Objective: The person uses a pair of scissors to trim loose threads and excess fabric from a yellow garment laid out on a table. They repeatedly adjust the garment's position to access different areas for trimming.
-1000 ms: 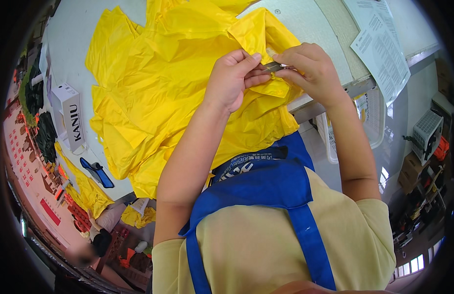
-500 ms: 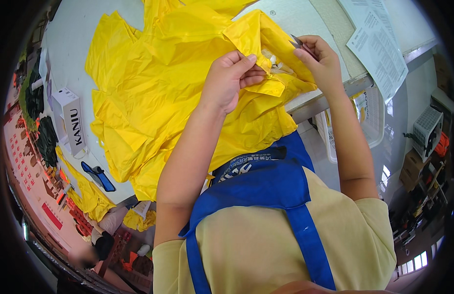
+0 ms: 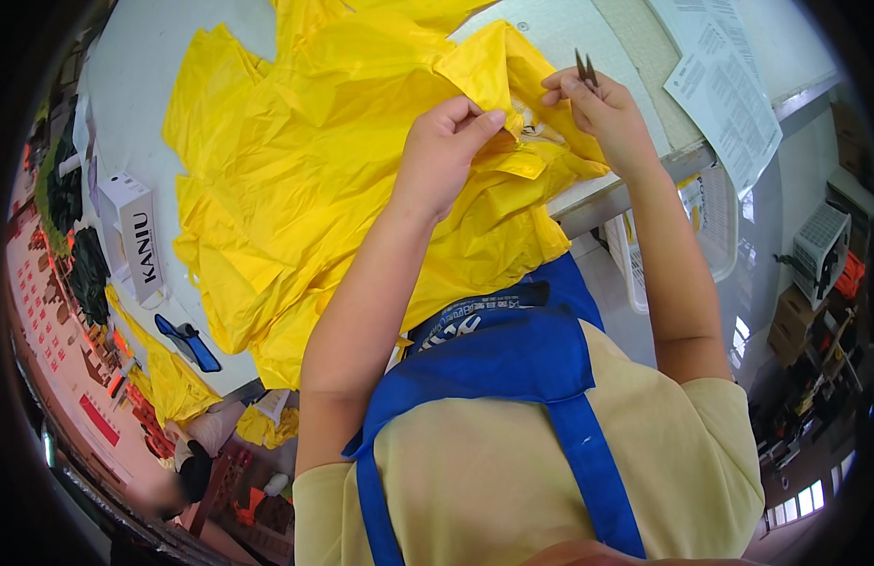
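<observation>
A large yellow garment of thin, shiny, raincoat-like fabric lies crumpled over the table and hangs past its near edge. My left hand pinches a folded flap of it between thumb and fingers. Up and to the right, my right hand is closed around small thread snips. Their two dark pointed blades stick up out of the fist, slightly apart, clear of the cloth. The right fingertips are close to a raised yellow fold; whether they touch it I cannot tell.
Printed sheets overhang the table's right edge. Below stands a white plastic basket. On the left are a white box, a blue-and-black object and another yellow garment. A person's dark sleeve shows at lower left.
My right hand has lifted slightly and turned, so the snips now point upward instead of left toward the cloth. The left hand still grips the flap, its fingers curled further behind it.
</observation>
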`<state>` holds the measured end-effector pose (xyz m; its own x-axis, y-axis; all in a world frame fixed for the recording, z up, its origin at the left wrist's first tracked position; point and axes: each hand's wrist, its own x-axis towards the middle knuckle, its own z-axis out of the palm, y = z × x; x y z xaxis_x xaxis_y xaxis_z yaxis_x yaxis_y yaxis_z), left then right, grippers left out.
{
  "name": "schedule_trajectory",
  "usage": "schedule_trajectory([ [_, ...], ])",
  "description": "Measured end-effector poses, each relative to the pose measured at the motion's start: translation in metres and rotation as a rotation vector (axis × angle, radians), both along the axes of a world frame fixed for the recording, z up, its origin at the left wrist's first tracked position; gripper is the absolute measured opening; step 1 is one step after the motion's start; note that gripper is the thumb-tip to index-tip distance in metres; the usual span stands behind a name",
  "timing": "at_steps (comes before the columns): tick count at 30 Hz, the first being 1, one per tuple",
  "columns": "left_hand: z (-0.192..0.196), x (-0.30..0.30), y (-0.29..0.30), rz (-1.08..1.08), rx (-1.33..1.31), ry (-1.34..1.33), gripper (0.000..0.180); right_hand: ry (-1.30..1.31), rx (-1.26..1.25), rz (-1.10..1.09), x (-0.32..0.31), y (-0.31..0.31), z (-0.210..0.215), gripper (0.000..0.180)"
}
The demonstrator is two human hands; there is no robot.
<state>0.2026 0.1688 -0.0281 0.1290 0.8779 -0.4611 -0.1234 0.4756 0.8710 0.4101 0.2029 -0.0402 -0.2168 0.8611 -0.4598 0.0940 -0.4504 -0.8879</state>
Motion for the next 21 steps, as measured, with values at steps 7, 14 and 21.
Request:
schedule_trajectory([
  [7, 0.006, 0.006, 0.003, -0.043, 0.036, -0.067, 0.016, -0.027, 0.113, 0.134, -0.027, -0.008, 0.005, 0.031],
  [14, -0.003, 0.0, -0.022, -0.391, 0.591, 0.731, 0.025, 0.036, -0.166, 0.06, -0.028, 0.006, -0.021, 0.022],
  [21, -0.005, 0.012, -0.015, -0.284, 0.588, 0.645, 0.013, 0.115, -0.12, 0.079, -0.015, 0.003, -0.019, 0.018],
])
